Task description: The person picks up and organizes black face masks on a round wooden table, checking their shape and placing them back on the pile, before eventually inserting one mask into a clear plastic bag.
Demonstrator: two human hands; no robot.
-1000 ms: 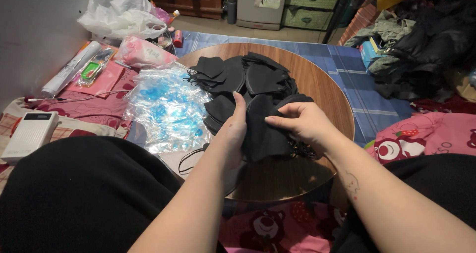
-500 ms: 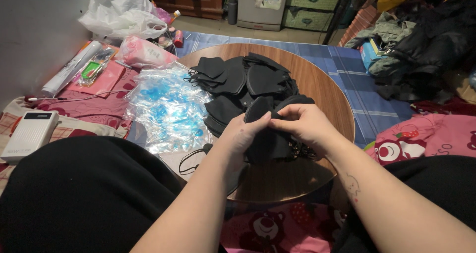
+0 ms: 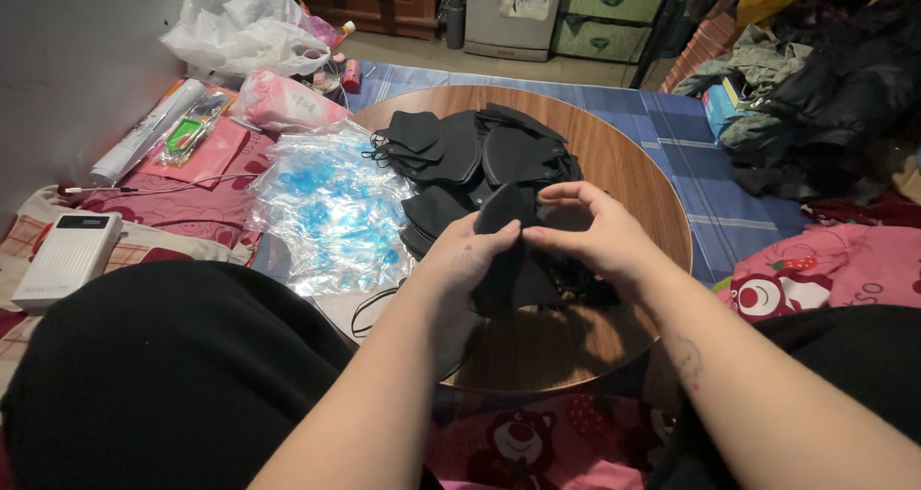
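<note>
A black face mask (image 3: 516,260) hangs folded between both my hands above the near part of a round wooden table (image 3: 614,154). My left hand (image 3: 467,257) pinches its left edge and my right hand (image 3: 590,236) pinches its top right, fingertips almost meeting. Behind them lies a heap of several black masks (image 3: 470,154) on the table. A clear plastic bag stack with blue print (image 3: 326,207) lies at the table's left edge.
A white power bank (image 3: 67,257) rests on the left bedding. A pink packet (image 3: 278,101), a white plastic bag (image 3: 240,24) and a white tube (image 3: 144,130) lie at the far left. Dark clothes (image 3: 835,87) are piled at the right. My black-clad legs flank the table.
My hands have lifted and folded one black mask, drawing together so their fingertips nearly touch. The mask now hangs upright between them instead of lying flat on the heap.
</note>
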